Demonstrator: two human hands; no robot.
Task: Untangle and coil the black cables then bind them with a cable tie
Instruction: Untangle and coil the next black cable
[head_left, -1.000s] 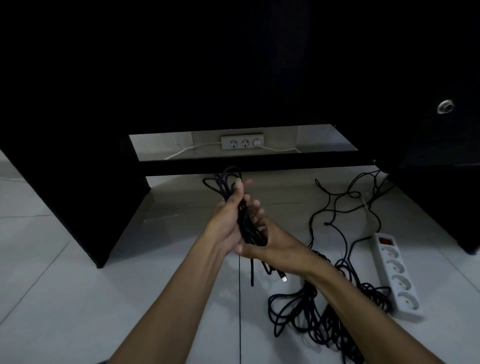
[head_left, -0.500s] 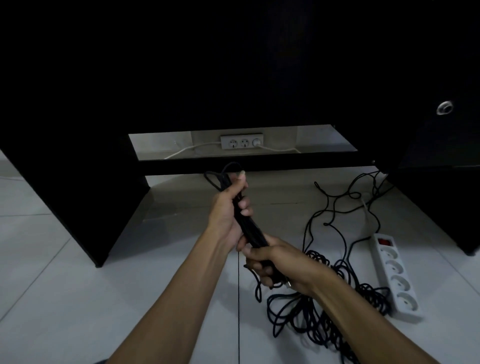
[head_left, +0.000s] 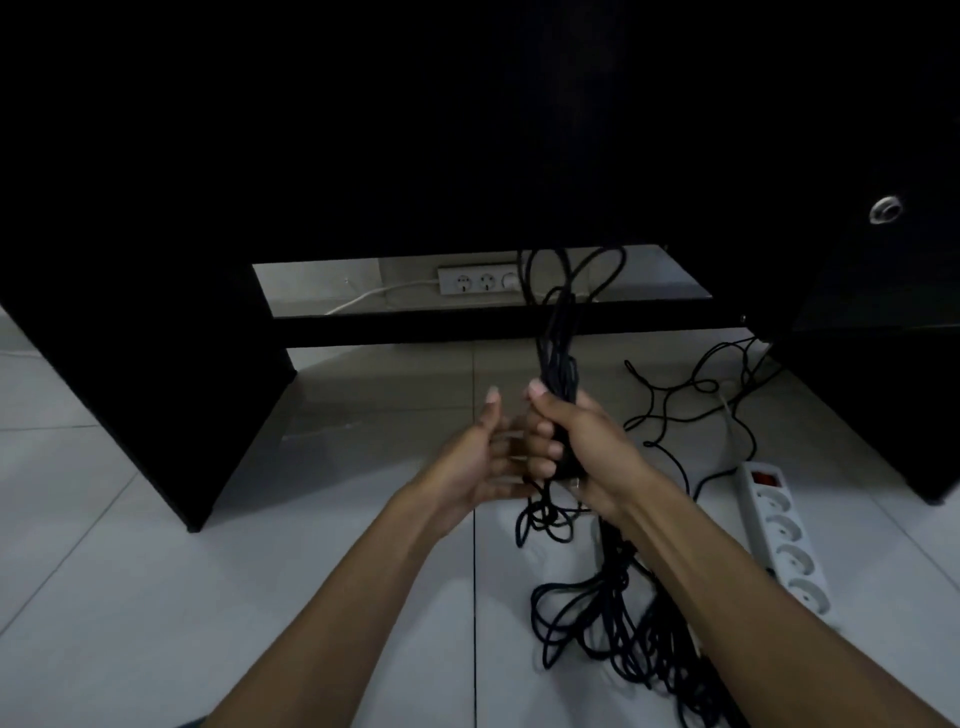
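The coil of black cable stands upright in the right hand, whose fingers are curled around its lower part; its loops rise above the fist. The left hand is just beside the coil, fingers relaxed and holding nothing. Below the coil more cable lies tangled on the floor, and a power strip lies to its right. I judge the coiling is only partly done. Next, the free hand should gather the loose length; no tie is visible.
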